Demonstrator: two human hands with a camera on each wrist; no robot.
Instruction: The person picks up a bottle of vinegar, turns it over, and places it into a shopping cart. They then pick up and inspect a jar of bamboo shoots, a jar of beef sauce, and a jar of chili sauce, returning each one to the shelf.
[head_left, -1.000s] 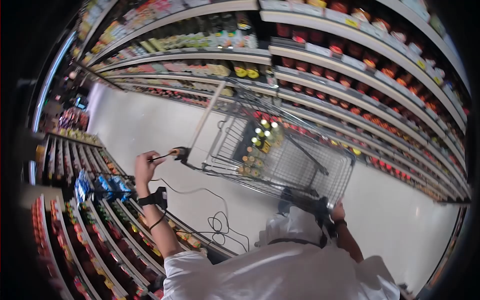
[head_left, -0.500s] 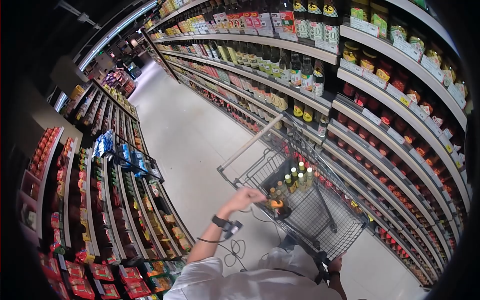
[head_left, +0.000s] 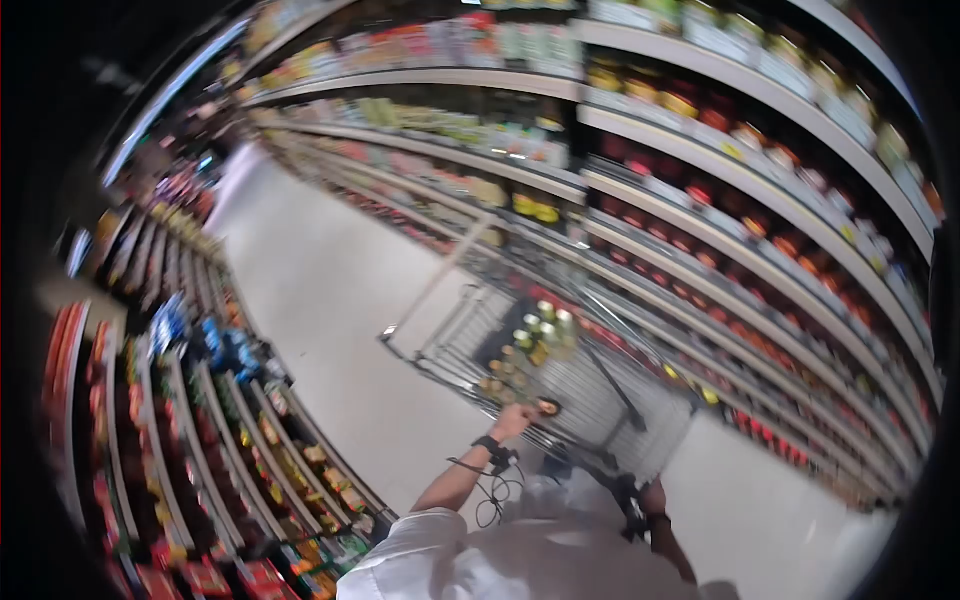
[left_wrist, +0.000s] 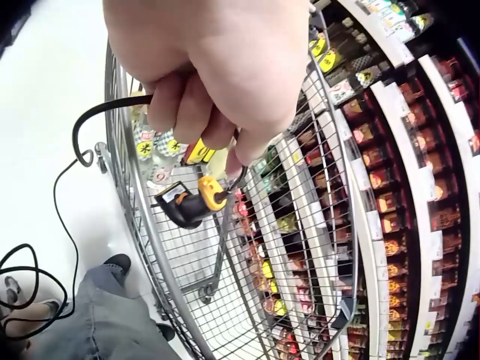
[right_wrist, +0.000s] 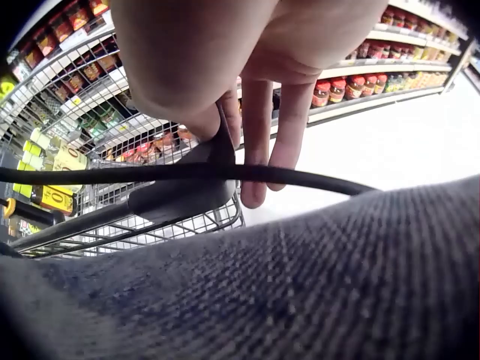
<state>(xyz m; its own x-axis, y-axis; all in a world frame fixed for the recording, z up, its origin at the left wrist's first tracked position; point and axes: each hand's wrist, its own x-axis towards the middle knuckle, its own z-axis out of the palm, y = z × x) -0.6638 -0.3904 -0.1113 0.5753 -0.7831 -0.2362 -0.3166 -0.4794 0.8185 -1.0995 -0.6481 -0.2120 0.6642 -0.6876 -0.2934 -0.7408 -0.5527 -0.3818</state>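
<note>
A stubby black device (left_wrist: 184,206) with a bright orange section and a flat, squarish end is hanging tilted over the wire basket of the shopping cart (left_wrist: 141,196), near the yellow-labelled bottles (head_left: 540,335); whether it is touching the wires, the views cannot tell. The left hand (left_wrist: 217,67) is pinching the device's black cable (left_wrist: 94,112) between thumb and fingertip just above the orange section, its other fingers curling inward. The right hand (right_wrist: 247,67) is pinching the cart's dark plastic end piece (right_wrist: 180,201) between thumb and finger, while two other fingers are pointing down, nearly straight and slightly apart.
</note>
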